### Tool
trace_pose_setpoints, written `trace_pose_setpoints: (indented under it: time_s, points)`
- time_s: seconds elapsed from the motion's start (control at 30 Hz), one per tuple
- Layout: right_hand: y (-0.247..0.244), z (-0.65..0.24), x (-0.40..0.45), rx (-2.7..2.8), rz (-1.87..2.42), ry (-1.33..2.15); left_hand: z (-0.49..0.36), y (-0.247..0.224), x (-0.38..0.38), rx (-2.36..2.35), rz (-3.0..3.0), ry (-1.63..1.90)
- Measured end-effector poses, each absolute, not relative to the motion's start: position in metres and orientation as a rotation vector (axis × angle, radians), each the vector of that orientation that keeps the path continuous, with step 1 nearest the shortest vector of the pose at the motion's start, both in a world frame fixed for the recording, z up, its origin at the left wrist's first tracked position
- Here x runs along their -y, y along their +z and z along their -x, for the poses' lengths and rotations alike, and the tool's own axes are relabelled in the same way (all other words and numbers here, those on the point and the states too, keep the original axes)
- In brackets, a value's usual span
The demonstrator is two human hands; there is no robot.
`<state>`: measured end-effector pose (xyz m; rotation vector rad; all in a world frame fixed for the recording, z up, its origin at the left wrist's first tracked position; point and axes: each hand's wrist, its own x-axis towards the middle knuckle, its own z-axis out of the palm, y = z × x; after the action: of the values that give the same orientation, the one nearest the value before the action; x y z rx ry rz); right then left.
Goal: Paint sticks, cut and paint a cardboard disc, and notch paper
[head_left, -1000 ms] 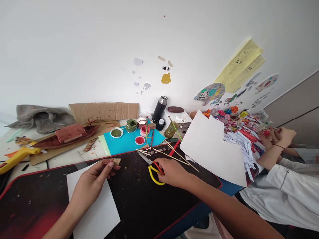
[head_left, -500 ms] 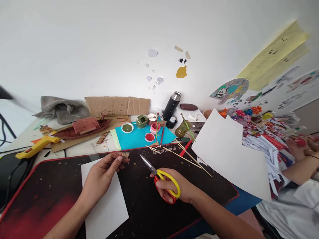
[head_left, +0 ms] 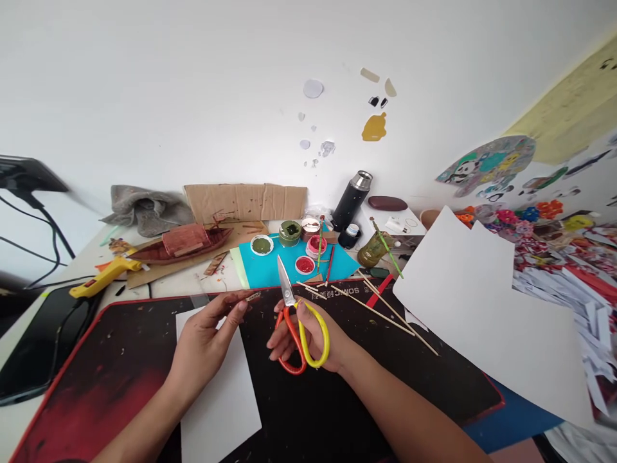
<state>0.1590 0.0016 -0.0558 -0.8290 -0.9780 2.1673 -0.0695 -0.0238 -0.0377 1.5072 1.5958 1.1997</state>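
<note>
Between thumb and fingers, my left hand (head_left: 207,334) pinches a small piece of brown cardboard (head_left: 252,297), held nearly edge-on above the black mat (head_left: 318,411). My right hand (head_left: 308,337) grips scissors (head_left: 289,308) with one red and one yellow handle. Their blades are closed and point up and away, a short way right of the cardboard piece and apart from it. A sheet of white paper (head_left: 222,399) lies on the mat beneath my left hand.
Paint pots (head_left: 290,233) stand on blue paper (head_left: 250,263) behind the mat. A model boat (head_left: 186,244) and a yellow glue gun (head_left: 103,278) are at left. Thin wooden sticks (head_left: 380,312) lie beside large white paper (head_left: 472,302) at right. A black flask (head_left: 353,200) leans at the wall.
The scissors have turned more upright and come closer to my left hand. The cardboard piece has tilted to show its edge. The view has swung left.
</note>
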Motion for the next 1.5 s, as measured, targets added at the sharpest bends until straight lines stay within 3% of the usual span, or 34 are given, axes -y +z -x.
trace_pose_setpoints:
  time_s: [0.33,0.73,1.07,1.23,1.5]
  points:
    - [-0.055,-0.134,-0.018,1.040,0.784,2.255,0.077,-0.043,0.026,-1.641,-1.705,1.313]
    - [-0.060,-0.141,-0.010,1.031,0.750,2.249,0.066,-0.040,0.029,-1.362,-2.237,1.227]
    - [-0.053,-0.142,-0.005,0.978,0.821,2.085,0.056,-0.038,0.039,-1.565,-1.550,1.050]
    - [-0.055,-0.139,-0.003,1.004,0.864,1.979,0.049,-0.035,0.038,-1.438,-1.525,0.891]
    - [-0.054,-0.134,0.004,1.095,0.899,1.962,0.044,-0.035,0.037,-1.359,-1.338,0.947]
